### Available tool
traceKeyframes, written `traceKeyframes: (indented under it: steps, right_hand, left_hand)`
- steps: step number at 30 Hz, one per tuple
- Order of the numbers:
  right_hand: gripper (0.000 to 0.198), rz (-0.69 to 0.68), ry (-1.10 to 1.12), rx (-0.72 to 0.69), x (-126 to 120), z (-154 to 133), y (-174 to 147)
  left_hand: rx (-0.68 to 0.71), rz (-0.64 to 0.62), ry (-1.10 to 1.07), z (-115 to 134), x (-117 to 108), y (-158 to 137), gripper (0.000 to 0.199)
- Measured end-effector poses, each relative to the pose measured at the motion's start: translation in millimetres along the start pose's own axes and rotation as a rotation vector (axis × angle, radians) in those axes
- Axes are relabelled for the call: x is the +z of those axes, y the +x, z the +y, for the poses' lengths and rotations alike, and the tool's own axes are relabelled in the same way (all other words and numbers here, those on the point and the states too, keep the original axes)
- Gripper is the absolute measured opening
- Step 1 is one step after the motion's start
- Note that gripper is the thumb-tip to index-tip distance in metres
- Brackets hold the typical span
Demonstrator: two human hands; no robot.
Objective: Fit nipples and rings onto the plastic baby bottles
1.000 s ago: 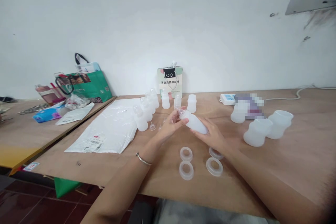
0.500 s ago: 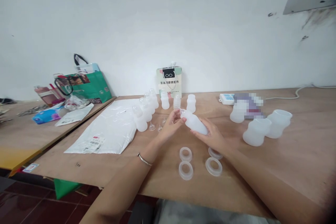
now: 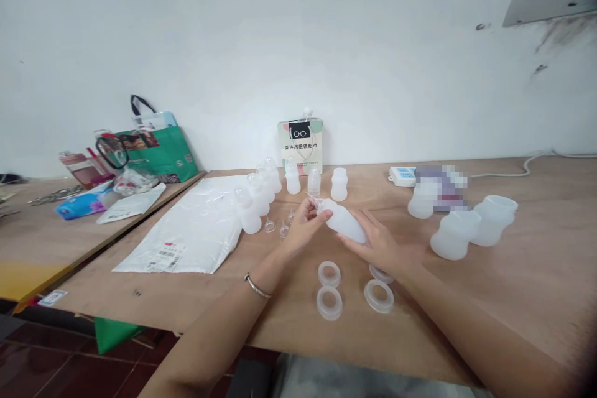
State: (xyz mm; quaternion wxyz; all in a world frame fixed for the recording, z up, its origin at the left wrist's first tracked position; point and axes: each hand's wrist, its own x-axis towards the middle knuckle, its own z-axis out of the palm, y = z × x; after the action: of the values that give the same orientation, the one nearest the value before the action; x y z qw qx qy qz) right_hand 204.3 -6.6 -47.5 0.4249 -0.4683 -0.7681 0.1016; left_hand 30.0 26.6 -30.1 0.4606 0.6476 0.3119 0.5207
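Observation:
A white, frosted baby bottle (image 3: 349,225) lies tilted in the air between my hands, its top end toward the left. My right hand (image 3: 377,241) is closed round its base. At the top end, my left hand (image 3: 305,224) pinches a clear bottle nipple (image 3: 319,204), mostly covered by the fingers, against the bottle's mouth. Below my hands, several translucent collar rings (image 3: 329,303) lie flat on the table. Loose clear nipples (image 3: 269,225) stand left of my left hand. Behind them is a row of bottles with clear tops (image 3: 250,217).
Open white bottles (image 3: 450,237) stand at the right, and another bottle (image 3: 339,185) at the back. A white plastic mailer (image 3: 186,224) covers the table's left part. A paper bag (image 3: 298,165) leans near the wall. A power strip (image 3: 402,176) lies back right; a green bag (image 3: 172,158) stands far left.
The bottle and both hands have shifted very slightly, with the bottle's base a little lower. My hands keep their hold, and the things on the table have stayed put.

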Motion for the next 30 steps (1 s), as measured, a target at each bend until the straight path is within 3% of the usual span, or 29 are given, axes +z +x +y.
traceKeyframes:
  steps: [7,14,17,21,23,27,30]
  right_hand:
    - [0.037,-0.258,0.316,0.082,-1.7,3.6,1.2]
    - [0.07,-0.01,0.119,0.131,8.8,6.5,-2.8]
    - [0.054,-0.029,0.101,0.149,9.0,5.6,-2.1]
    - [0.032,-0.232,0.453,0.178,6.9,7.6,1.6]
    - [0.033,-0.224,0.512,0.191,7.9,10.1,2.7]
    - [0.063,-0.014,0.264,0.163,12.9,10.9,1.4]
    - [0.058,-0.006,0.105,0.133,13.2,6.9,0.2]
  left_hand:
    - [-0.013,-0.069,-0.041,3.8,-4.3,1.6,0.025]
    - [0.009,0.072,-0.044,-2.3,-1.2,2.3,0.022]
    - [0.012,0.083,-0.024,-1.9,0.3,1.6,0.023]
    - [0.014,0.053,-0.064,-1.0,-0.6,2.1,0.023]
    - [0.022,0.055,-0.081,-1.0,-1.7,3.1,0.022]
    - [0.026,0.125,-0.081,-2.9,-2.5,4.2,0.022]
    - [0.036,0.159,-0.047,-5.9,-1.8,3.2,0.022]
